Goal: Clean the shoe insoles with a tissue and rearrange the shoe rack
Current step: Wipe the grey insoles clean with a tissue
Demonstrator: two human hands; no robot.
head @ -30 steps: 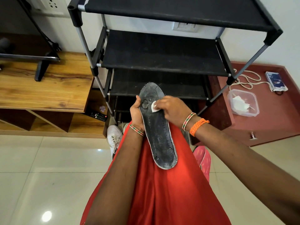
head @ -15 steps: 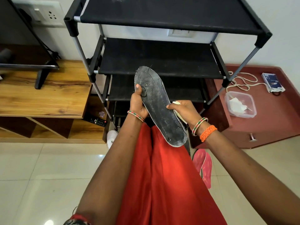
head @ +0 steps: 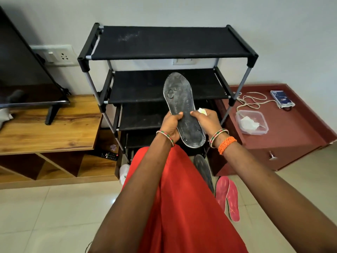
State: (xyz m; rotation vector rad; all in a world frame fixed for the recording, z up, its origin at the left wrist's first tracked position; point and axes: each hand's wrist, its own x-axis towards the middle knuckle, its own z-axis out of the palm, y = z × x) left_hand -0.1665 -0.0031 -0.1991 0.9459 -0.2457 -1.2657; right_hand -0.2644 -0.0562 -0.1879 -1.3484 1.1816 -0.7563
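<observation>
A dark grey insole (head: 182,108) is held up in front of the black shoe rack (head: 169,42), toe end pointing up. My left hand (head: 170,125) grips its left edge near the middle, thumb on the face. My right hand (head: 206,119) grips the right edge and also holds a crumpled white tissue (head: 202,110) behind its fingers. Another dark insole (head: 203,170) lies on the floor beside my red garment, next to a pair of pink insoles (head: 228,196).
The rack's shelves hold nothing that I can see. A white shoe (head: 124,172) sits by the rack's left foot. A clear plastic box with tissues (head: 252,121), white laces (head: 251,101) and a blue packet (head: 281,99) lie on the maroon cabinet at right. A wooden TV unit (head: 49,128) stands left.
The insole was lifted off my lap and raised in front of the rack. My right hand stopped wiping and took the insole's right edge; my left hand slid down toward its middle.
</observation>
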